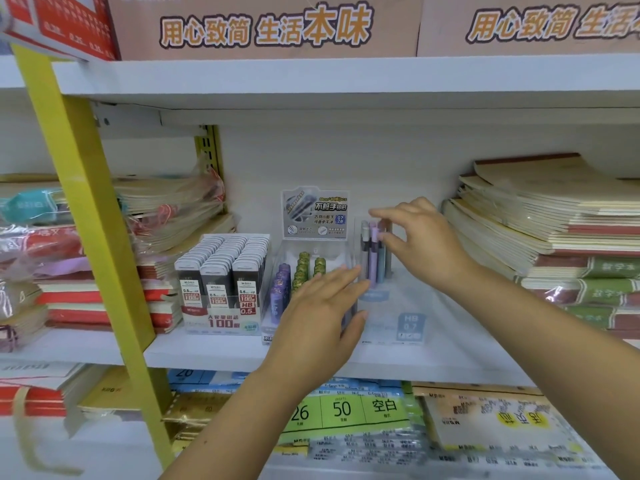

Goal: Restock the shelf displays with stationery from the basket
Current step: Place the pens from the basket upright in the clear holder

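A clear display box (pixel 391 306) stands on the white shelf (pixel 221 355), holding a few upright lead tubes (pixel 372 258) in grey, purple and blue at its back. My right hand (pixel 422 244) is at the tubes' tops, its thumb and fingers pinching them. My left hand (pixel 325 306) rests with straight fingers against the box's left wall. Left of it is a second clear box (pixel 277 317) with purple and green tubes. The basket is out of view.
A display of black 0.5 lead cases (pixel 221 271) stands further left. Stacked notebooks (pixel 554 230) fill the shelf's right side, wrapped notebooks (pixel 166 209) the left. A yellow ladder (pixel 86 202) leans across the left. Paper packs lie on the shelf below.
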